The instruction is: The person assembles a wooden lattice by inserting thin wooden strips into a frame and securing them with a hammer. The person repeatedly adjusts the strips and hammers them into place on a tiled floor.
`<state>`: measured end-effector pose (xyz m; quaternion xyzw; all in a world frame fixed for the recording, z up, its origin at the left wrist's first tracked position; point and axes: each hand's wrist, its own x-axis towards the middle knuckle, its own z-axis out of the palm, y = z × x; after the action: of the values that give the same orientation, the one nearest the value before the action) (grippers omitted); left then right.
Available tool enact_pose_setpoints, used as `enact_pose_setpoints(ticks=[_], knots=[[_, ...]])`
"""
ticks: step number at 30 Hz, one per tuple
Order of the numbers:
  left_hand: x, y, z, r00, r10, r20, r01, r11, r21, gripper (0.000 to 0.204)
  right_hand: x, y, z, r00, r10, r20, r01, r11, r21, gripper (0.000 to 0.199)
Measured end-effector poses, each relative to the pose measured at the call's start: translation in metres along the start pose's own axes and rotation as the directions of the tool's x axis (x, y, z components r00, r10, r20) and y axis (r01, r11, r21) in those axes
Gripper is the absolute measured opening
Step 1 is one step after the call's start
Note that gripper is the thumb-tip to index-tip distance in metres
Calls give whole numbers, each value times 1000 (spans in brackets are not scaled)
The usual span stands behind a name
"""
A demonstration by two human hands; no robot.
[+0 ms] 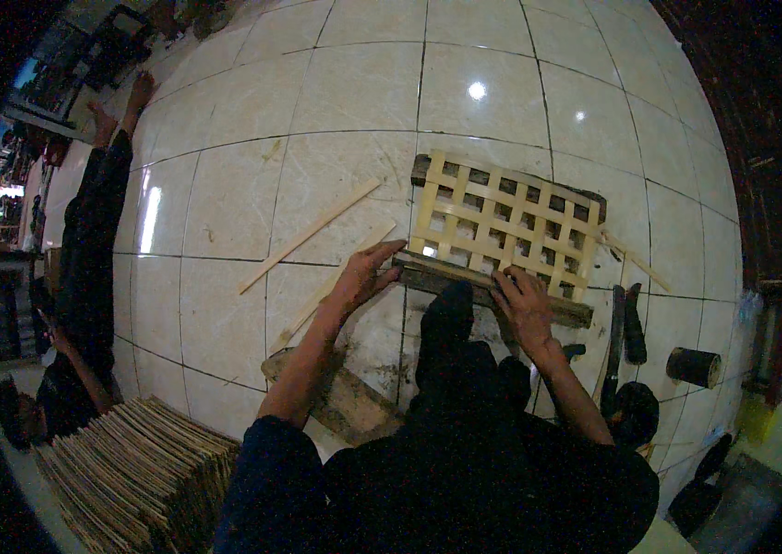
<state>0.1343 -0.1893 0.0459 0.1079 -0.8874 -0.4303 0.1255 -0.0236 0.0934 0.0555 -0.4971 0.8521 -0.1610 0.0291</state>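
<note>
Head camera is showing a person pressing a woven bamboo lattice (502,222) lying mid-floor on pale tiles (225,203), left hand (365,275) spread flat at its near edge, right hand (525,305) gripping the dark wooden bar (479,282) beneath, loose strips (310,236) lying unwoven beside it.

Pale yellow bamboo lattice (502,222) in an open square grid (dark gaps); cream floor tiles (354,92); dark brown wooden block (493,288).
</note>
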Motion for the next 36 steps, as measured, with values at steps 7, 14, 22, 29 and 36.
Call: enact_pose_setpoints(ticks=[7, 14, 22, 29, 36], knots=[[-7, -6, 7, 1000, 0, 6, 1, 998, -59, 47, 3, -2, -3, 999, 34, 24, -35, 999, 15, 34], [0, 8, 10, 916, -395, 74, 400, 878, -261, 32, 0, -1, 0, 1000, 26, 10, -26, 999, 19, 36], [-10, 12, 8, 979, -204, 17, 202, 949, -244, 33, 1, 0, 7, 998, 51, 44, -51, 999, -7, 36], [-13, -9, 17, 997, -80, -23, 79, 995, -54, 45, 1, -1, 7, 1000, 17, -19, -17, 1000, 9, 35], [-19, -13, 25, 992, -92, -85, 90, 996, -25, 43, 3, -3, 5, 998, -22, -65, 24, 999, 32, 34]])
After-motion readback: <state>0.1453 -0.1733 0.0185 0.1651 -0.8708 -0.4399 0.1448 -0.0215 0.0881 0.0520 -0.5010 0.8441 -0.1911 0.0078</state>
